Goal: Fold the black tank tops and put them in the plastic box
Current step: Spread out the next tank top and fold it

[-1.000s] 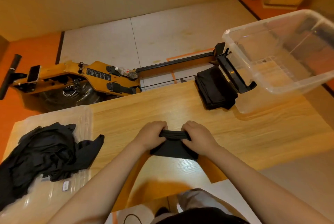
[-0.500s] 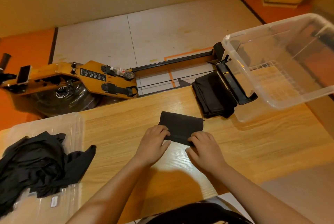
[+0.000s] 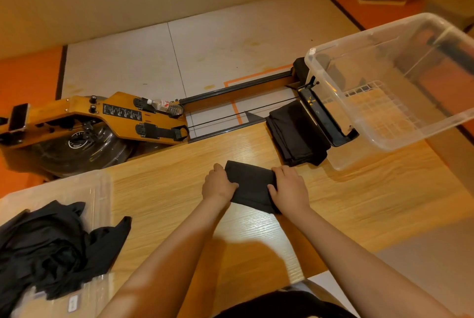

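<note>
Black tank top (image 3: 250, 186): left hand (image 3: 218, 186) and right hand (image 3: 289, 189) pinch opposite ends; lift level, folds compressed, into plastic box (image 3: 322, 79).

Both bare forearms reach forward from the bottom of the view and converge. The left hand (image 3: 218, 186) and right hand (image 3: 291, 189) lie knuckles up, side by side but apart. Each grips one end of a folded black tank top (image 3: 250, 186), with thumbs pointing inward on the cloth.
</note>
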`<state>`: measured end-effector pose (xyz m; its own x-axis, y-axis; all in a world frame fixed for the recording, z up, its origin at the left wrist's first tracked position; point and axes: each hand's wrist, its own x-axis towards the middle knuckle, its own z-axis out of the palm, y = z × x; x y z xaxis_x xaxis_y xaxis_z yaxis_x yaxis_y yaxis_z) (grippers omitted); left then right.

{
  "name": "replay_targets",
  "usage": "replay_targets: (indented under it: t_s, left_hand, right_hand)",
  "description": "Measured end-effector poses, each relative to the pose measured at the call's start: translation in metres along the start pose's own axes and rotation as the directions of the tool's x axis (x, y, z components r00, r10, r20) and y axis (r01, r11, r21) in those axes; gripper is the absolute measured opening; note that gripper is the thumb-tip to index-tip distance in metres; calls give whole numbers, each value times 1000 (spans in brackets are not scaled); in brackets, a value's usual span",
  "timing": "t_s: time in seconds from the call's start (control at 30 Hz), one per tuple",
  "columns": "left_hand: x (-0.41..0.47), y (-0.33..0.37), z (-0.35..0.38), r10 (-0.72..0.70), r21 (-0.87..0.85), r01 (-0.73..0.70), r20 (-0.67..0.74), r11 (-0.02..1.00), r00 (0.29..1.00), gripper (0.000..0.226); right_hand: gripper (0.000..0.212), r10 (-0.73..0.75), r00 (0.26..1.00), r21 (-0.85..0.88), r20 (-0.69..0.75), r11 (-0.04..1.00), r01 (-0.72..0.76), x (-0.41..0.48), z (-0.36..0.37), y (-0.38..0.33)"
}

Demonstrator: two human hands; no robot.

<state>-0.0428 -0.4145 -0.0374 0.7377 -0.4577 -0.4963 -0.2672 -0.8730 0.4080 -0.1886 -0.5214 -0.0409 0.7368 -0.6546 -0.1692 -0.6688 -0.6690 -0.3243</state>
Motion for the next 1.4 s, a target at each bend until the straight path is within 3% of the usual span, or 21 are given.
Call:
replay_targets:
  t_s: [0.17, 0.27, 0.33, 0.47, 0.63, 0.77, 0.9, 1.0, 1.1, 1.2, 1.3, 1.4]
  left_hand:
    - [7, -1, -4, 16, -128, 3, 147, 992, 989, 29]
    - [8, -5, -8, 78, -227, -39, 166, 973, 983, 22]
    - [8, -7, -14, 150, -347, -62, 233, 936, 961, 21]
    - [7, 4, -40, 257, -551, -57, 292, 833, 921, 31]
    - [24, 51, -65, 325, -705, -91, 205, 703, 923, 21]
    - [44, 97, -68, 388, -696, -150, 198, 702, 900, 15]
    - [64, 142, -61, 423, -679, -165, 233, 715, 876, 12]
    - [83, 163, -41, 382, -713, -80, 275, 697, 882, 27]
    - [96, 163, -20, 272, -731, 46, 311, 681, 911, 38]
    - [98, 158, -12, 256, -761, 68, 299, 645, 919, 33]
    - [98, 161, -18, 310, -745, -25, 247, 667, 918, 21]
    - [97, 168, -30, 360, -778, -95, 175, 621, 916, 20]
  right_hand:
    - [47, 114, 992, 79, 55, 990, -118, -7, 2, 4]
    - [32, 149, 984, 139, 100, 977, -162, -12, 1, 8]
    - [22, 151, 980, 290, 126, 940, -182, -16, -3, 11]
    - [15, 200, 962, 722, 188, 635, -274, -23, -24, 10]
    - [18, 285, 949, 910, 130, 345, -229, -19, -51, 6]
    - [20, 395, 917, 958, 50, 240, -155, -5, -65, 12]
    - [54, 560, 827, 954, 51, 218, -207, 16, -68, 26]
    - [65, 614, 786, 974, 76, 123, -190, 29, -60, 38]
    - [72, 621, 778, 975, 95, 99, -199, 34, -52, 40]
    - [64, 653, 746, 975, 131, 49, -215, 31, -44, 41]
    - [44, 675, 722, 980, 152, -6, -201, 27, -44, 39]
    - [44, 692, 711, 991, 126, -53, -124, 29, -45, 38]
